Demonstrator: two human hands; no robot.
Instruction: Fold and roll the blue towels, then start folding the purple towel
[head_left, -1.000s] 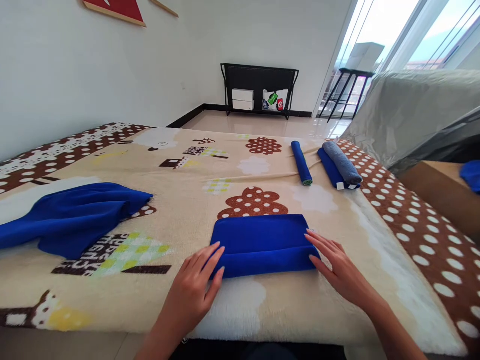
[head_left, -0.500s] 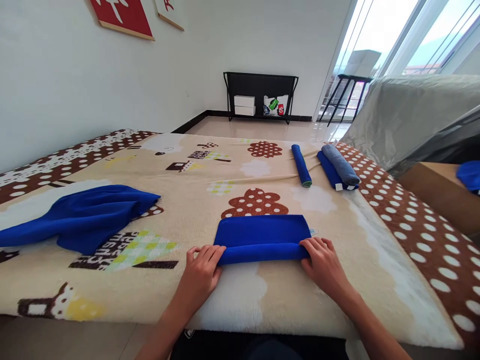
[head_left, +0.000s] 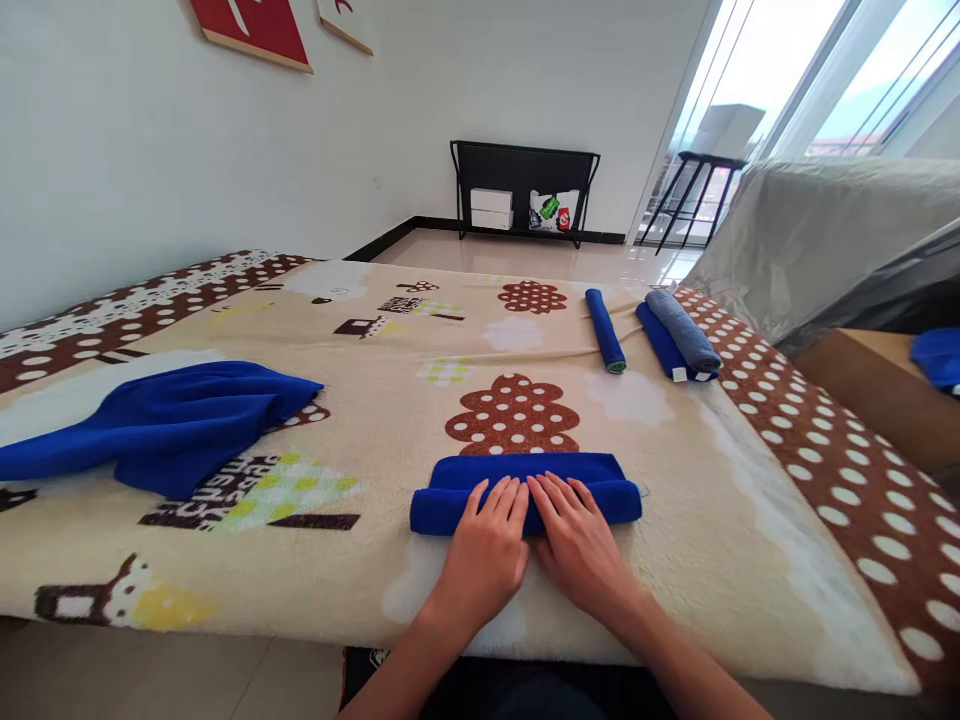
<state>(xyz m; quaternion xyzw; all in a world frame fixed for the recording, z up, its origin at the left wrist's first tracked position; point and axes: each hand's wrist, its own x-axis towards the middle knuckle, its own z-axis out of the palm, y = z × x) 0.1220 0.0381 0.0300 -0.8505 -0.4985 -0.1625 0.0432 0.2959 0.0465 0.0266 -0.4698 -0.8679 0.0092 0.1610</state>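
A blue towel, rolled most of the way into a long roll, lies crosswise on the patterned blanket near the bed's front edge. My left hand and my right hand rest side by side on the middle of the roll, fingers stretched flat and pressing on it. A narrow flat strip of the towel still shows behind the roll.
A loose blue towel lies crumpled at the left. Three rolled towels, two blue and one grey, lie at the far right of the bed. A covered sofa and a wooden surface stand at the right.
Both hands moved from the towel's ends to its middle. The folded towel has been rolled away from me, so much less flat cloth shows.
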